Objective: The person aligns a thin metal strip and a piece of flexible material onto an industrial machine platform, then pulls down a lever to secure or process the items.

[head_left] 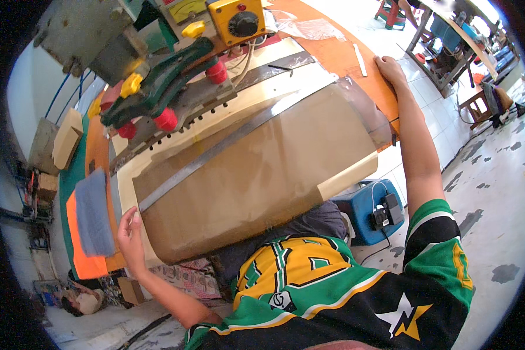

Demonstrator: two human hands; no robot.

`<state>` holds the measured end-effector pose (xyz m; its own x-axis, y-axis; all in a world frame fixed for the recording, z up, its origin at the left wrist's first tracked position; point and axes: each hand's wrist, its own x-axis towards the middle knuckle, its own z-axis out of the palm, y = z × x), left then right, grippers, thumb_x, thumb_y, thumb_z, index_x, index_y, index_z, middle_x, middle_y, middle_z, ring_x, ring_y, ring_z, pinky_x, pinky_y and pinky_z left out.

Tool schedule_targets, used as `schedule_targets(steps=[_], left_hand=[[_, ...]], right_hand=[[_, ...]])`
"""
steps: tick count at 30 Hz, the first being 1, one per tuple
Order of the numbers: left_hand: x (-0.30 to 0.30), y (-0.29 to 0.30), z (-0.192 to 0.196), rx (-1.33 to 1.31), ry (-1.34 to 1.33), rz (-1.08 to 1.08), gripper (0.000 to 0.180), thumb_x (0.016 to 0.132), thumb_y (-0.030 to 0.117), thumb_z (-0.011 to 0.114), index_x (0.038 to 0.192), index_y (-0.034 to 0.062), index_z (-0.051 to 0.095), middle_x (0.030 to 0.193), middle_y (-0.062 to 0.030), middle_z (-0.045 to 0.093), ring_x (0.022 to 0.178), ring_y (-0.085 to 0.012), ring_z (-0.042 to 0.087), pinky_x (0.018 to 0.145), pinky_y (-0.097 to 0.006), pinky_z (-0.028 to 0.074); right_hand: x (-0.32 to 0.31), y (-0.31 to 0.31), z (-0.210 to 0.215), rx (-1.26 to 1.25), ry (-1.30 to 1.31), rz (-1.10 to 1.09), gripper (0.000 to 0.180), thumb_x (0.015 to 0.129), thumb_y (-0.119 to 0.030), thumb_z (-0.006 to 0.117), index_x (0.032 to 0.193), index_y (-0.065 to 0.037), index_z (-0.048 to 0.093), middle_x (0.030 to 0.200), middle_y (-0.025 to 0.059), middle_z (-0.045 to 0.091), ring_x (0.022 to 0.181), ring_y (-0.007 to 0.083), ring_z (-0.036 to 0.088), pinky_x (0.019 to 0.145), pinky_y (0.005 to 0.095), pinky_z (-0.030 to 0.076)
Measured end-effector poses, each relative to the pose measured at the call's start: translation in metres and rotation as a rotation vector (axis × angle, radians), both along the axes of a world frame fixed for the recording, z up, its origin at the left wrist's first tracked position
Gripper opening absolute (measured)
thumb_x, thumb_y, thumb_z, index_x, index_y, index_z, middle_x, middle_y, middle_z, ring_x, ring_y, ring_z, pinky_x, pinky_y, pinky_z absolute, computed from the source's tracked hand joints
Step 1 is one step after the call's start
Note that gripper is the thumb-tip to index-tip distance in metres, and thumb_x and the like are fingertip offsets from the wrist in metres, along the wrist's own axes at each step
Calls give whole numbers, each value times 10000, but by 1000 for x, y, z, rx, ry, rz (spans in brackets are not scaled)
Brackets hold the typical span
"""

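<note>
Touching left, resting right

Touching, with left hand (132, 238), the pale border (126, 189) left of the brown sheet (256, 175) spread on the machine's (166, 87) near side, likely to steady it. Resting right hand (391, 72) on the orange table's (376, 96) far-right edge. Cannot tell whether either is clamped. Seen near right: blue tub (359, 213), black adapter (386, 212) on top, inside hidden.

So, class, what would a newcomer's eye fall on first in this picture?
Probably the broad brown sheet across the middle, with a shiny metal strip running diagonally over it. Next, the yellow control box with a black dial at the top, right of a dark green bracket with red knobs. Then the person's left hand by the sheet's left edge.
</note>
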<state>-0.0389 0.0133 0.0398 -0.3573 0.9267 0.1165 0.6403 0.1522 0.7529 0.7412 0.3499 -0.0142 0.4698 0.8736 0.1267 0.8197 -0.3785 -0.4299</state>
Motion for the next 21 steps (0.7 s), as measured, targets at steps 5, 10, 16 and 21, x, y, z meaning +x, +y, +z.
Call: schedule_targets(steps=[5,10,16,21], left_hand=[[-36,35,0,23,-48,-15,396,1056,282,627,1283,-39,665,1211,-89,714,1108,-178,658,1004,-310,481],[-58,77,11,59,13,-20,354,1059,284,629,1260,-1,693,1195,-96,733,1025,-166,687,927,-330,515],[-67,124,21,-10,87,76,391,1050,337,638,1201,-18,703,1009,-71,747,840,-113,635,767,-279,493],[-111,152,-2,147,31,-79,359,1052,325,633,1140,-11,724,953,-62,741,757,-106,624,702,-261,501]], right_hand=[[-14,-5,13,-66,23,6,573,990,-539,496,1199,-57,725,1271,212,700,1200,381,660,1035,474,492],[-14,-4,8,-10,29,-26,566,988,-541,503,1141,-49,736,1200,210,723,1139,374,685,987,469,511],[-14,-8,15,-32,86,-26,576,998,-555,527,1154,-45,746,1194,232,725,1127,370,693,985,452,512],[-5,-2,3,-9,100,-61,529,968,-504,566,1179,-40,710,1215,194,719,1120,330,690,947,436,526]])
